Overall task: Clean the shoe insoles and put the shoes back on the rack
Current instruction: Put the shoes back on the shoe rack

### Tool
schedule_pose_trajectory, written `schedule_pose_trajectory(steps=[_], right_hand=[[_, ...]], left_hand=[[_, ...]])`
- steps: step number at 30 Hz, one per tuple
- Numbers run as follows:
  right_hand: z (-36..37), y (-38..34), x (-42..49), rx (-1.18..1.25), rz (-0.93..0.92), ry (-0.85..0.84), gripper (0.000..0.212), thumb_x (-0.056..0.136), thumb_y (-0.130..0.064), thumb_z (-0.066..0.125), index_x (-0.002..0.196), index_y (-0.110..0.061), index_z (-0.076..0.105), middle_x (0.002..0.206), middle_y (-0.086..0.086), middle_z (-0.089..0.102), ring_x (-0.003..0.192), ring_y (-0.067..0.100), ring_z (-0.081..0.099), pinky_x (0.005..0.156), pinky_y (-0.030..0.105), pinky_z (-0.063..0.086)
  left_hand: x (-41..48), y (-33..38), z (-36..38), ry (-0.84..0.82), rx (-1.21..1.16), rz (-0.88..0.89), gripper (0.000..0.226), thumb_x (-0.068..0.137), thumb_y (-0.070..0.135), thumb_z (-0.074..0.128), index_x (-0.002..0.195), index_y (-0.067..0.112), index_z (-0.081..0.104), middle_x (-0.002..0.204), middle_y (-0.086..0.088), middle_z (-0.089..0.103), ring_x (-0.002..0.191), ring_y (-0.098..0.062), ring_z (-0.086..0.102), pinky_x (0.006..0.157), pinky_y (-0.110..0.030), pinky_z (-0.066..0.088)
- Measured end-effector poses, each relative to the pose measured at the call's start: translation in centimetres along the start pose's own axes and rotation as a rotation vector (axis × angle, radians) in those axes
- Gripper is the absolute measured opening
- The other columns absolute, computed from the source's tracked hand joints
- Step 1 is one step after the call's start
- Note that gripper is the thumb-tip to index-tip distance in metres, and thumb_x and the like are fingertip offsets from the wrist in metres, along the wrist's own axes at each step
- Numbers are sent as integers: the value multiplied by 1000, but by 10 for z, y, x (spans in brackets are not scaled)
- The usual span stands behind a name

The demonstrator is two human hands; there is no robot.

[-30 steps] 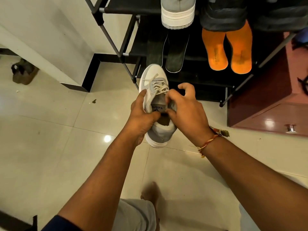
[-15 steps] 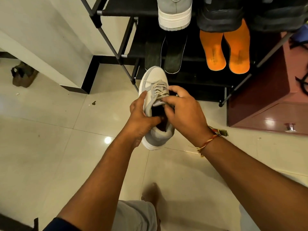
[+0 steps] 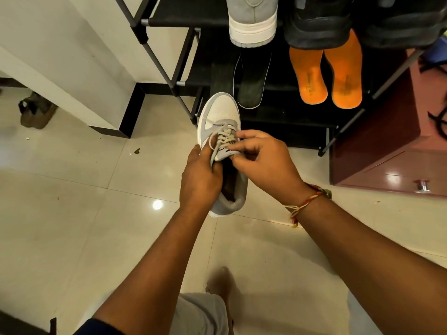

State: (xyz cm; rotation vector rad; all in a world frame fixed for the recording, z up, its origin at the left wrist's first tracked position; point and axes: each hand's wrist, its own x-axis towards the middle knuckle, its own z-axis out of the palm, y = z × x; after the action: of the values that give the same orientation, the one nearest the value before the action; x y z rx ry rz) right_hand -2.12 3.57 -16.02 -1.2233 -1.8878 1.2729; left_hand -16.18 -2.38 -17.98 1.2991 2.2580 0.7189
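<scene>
Glossy cream tile floor (image 3: 72, 213), black shoe rack (image 3: 167, 71) ahead. Left hand (image 3: 200, 180) is wrapped round the side of a grey-white sneaker (image 3: 221, 112), right hand (image 3: 266, 163) pinching its tongue (image 3: 225, 154) — shoe's held over the floor, just in front of the rack. Dark insoles (image 3: 251, 81) and orange insoles (image 3: 326, 76) lie on a shelf behind — another grey sneaker (image 3: 252, 22) sits above.

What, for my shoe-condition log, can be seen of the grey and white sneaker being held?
The sneaker is a low-top: white perforated toe, grey panels, white sole, padded grey collar, seemingly leather or synthetic. Its pale laces are threaded and loose. It is held above the tiled floor, opening up, toe toward the shoe rack. The left hand grips its side; the right hand pinches the tongue. The inside is dark, so any insole cannot be made out.
</scene>
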Motion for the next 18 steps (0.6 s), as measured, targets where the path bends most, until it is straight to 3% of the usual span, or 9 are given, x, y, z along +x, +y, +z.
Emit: schedule_pose_trajectory(steps=[4, 7, 10, 13, 18], right_hand=[[-1, -2, 0, 40, 15, -2, 27, 84, -17, 72, 111, -22, 76, 130, -8, 62, 115, 5, 58, 98, 19, 48], [-1, -5, 0, 286, 78, 25, 23, 88, -12, 67, 109, -18, 75, 118, -8, 67, 109, 5, 64, 96, 21, 51], [-4, -10, 6, 492, 268, 65, 17, 92, -20, 67, 109, -19, 68, 104, -2, 71, 99, 9, 69, 90, 27, 57], [-4, -6, 8, 493, 398, 78, 34, 83, -26, 79, 112, -20, 62, 105, -2, 69, 99, 11, 68, 88, 30, 58], [-9, -10, 10, 665, 534, 167, 47, 82, -9, 78, 125, -13, 60, 105, 2, 70, 99, 13, 67, 81, 24, 55]], left_hand=[[-2, 4, 0, 29, 45, 53, 49, 106, 26, 44, 152, 41, 37, 159, 2, 39, 136, -25, 49, 108, -44, 48], [-4, 5, -2, 31, 82, 58, 52, 105, 23, 43, 153, 43, 34, 159, 5, 40, 129, -25, 55, 102, -45, 52], [-9, 7, 1, -28, 223, 72, 56, 106, 24, 41, 155, 46, 25, 162, 7, 35, 124, -27, 58, 91, -47, 57], [-16, 9, 8, -99, 434, 109, 60, 106, 26, 41, 157, 46, 17, 166, 7, 25, 125, -29, 57, 86, -44, 57], [-22, 13, 17, -197, 570, 96, 61, 107, 25, 39, 159, 44, 12, 165, 7, 28, 113, -31, 64, 84, -44, 59]])
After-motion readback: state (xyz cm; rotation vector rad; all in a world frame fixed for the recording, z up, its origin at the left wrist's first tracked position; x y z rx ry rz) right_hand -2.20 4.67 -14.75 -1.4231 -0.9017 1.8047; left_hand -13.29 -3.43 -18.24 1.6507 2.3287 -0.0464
